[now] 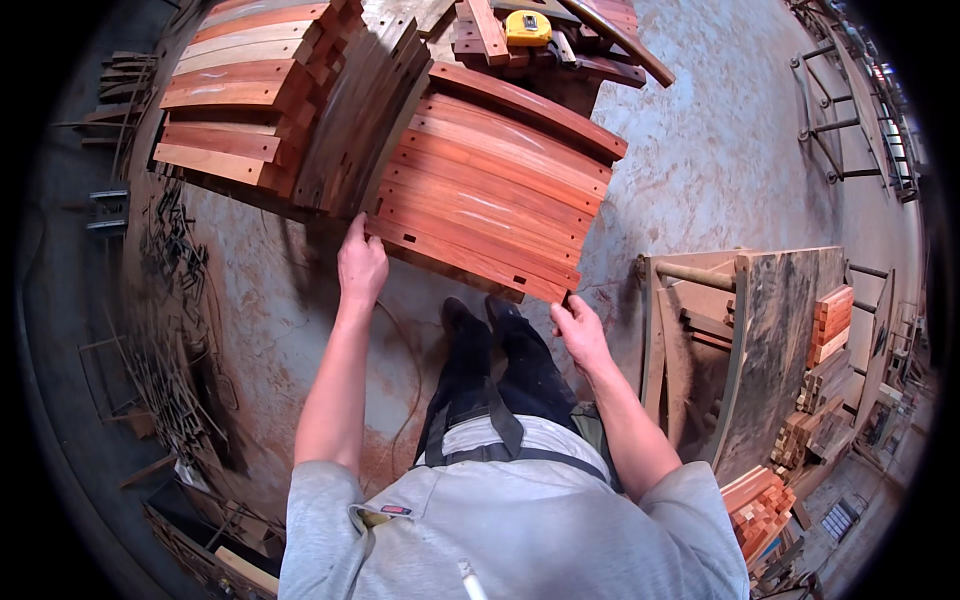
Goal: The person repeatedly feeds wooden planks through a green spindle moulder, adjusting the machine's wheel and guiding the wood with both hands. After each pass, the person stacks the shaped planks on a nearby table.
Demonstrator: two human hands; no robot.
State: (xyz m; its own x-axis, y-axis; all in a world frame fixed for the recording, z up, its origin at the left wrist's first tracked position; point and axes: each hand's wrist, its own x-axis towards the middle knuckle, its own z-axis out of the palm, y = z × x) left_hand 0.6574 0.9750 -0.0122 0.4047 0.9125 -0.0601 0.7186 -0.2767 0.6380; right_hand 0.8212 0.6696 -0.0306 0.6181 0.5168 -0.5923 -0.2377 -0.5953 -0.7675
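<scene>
A row of reddish wooden slats [490,190] lies side by side on the work surface in front of me, with white chalk marks across their middles. At the near edge is a slat [465,262] with small dark slots cut near its ends. My left hand [361,265] is closed at that slat's left end, fingertips on its corner. At its right end my right hand [583,335] pinches the other corner between thumb and fingers; its fingers' undersides are hidden. A thicker, curved dark-red rail [530,110] lies along the row's far side.
Stacked slats [235,85] and darker boards [350,130] stand left of the row. Beyond it sit a yellow tape measure [528,28] and loose wood pieces. A wooden-panelled stand [780,330] is at my right, near more stacked wood [760,510]. Scrap strips [175,370] litter the left floor.
</scene>
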